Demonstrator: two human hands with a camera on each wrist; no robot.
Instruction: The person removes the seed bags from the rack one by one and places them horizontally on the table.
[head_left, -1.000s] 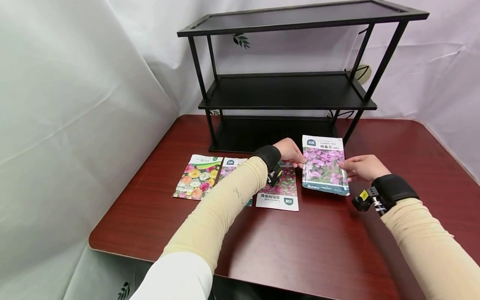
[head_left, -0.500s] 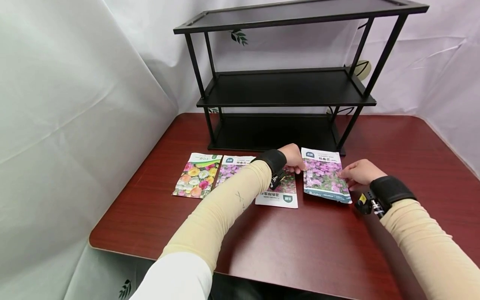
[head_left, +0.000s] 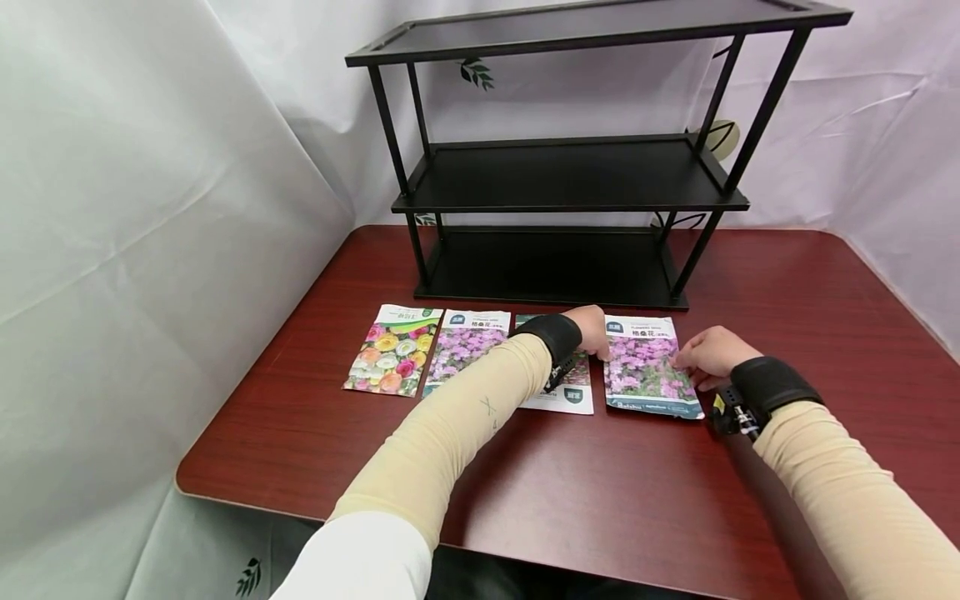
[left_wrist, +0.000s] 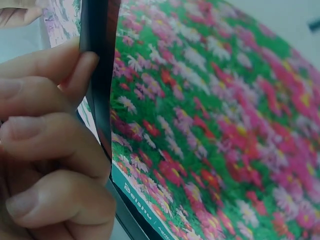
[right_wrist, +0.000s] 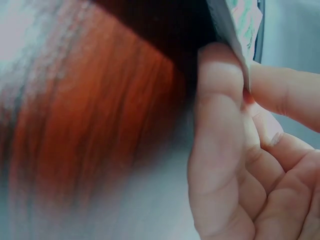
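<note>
In the head view a seed packet [head_left: 647, 367] with pink-purple flowers lies at the right end of a row, low at the table surface. My left hand [head_left: 590, 331] pinches its left edge, fingertips partly hidden there. At its right edge my right hand [head_left: 716, 357] holds it; in the right wrist view, thumb and finger [right_wrist: 220, 95] squeeze the packet's edge [right_wrist: 235, 37]. Beneath my left wrist lies a seed packet [head_left: 555, 402] with red and pink daisies, partly covered by the arm. It fills much of the left wrist view.
Further left are a matching pink-flower packet [head_left: 468, 337] and a packet of mixed-colour roses [head_left: 393, 350]. A black three-tier shelf [head_left: 570, 175] stands behind the row on the reddish-brown table [head_left: 637, 500]. White cloth [head_left: 150, 208] hangs at the left and back.
Both hands have lowered the right-hand packet toward me, from tilted up to nearly flat on the table, in line with the other packets. Those packets have stayed put.
</note>
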